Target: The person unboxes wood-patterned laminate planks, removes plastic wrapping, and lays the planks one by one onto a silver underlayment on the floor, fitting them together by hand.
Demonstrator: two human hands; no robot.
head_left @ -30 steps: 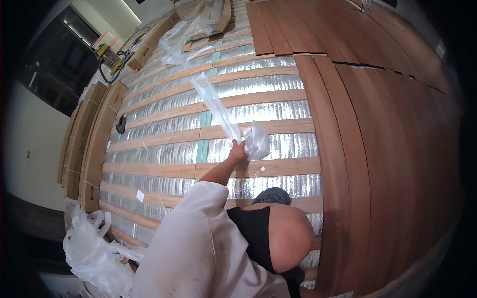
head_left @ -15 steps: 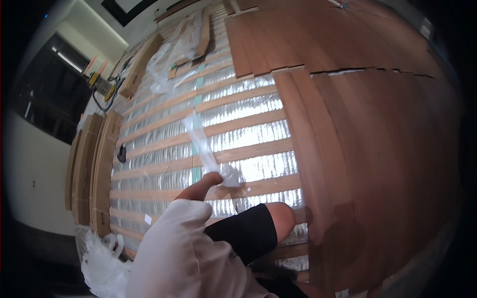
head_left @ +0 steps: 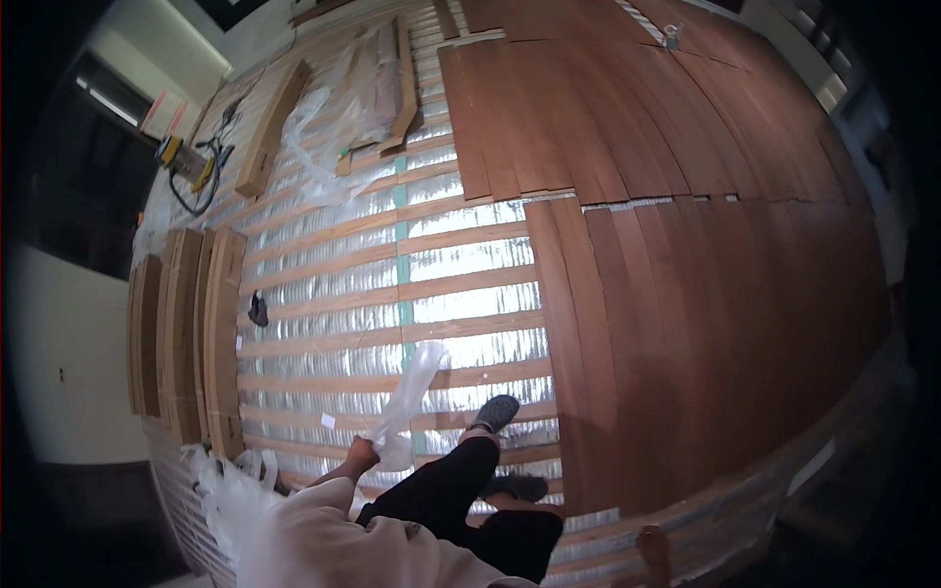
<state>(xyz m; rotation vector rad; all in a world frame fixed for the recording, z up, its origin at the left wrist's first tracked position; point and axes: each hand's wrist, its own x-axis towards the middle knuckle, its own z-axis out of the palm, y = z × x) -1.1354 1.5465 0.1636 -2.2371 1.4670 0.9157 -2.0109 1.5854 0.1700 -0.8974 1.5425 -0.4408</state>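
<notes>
My left hand (head_left: 363, 454) is closed around the lower end of a strip of clear plastic wrap (head_left: 416, 385). The wrap trails up and to the right over the silver foil underlay (head_left: 470, 306) and wooden battens (head_left: 475, 284). My right hand (head_left: 652, 542) is low at the right, just below the near edge of the laid reddish-brown floorboards (head_left: 686, 392). Its fingers are too dark and blurred to read. Both my feet, in grey shoes (head_left: 498, 413), stand among the battens beside the boards' left edge.
Long cardboard boxes (head_left: 223, 343) lie stacked along the left, with crumpled clear plastic (head_left: 235, 500) at their near end. Farther off are another long box (head_left: 274, 127), opened packaging (head_left: 377, 98) and a yellow-and-black machine with a hose (head_left: 186, 165). A small dark object (head_left: 258, 309) rests on the battens.
My body has risen and turned, bringing my feet and more of the room into view. My left hand has drawn the plastic wrap down and left, toward me.
</notes>
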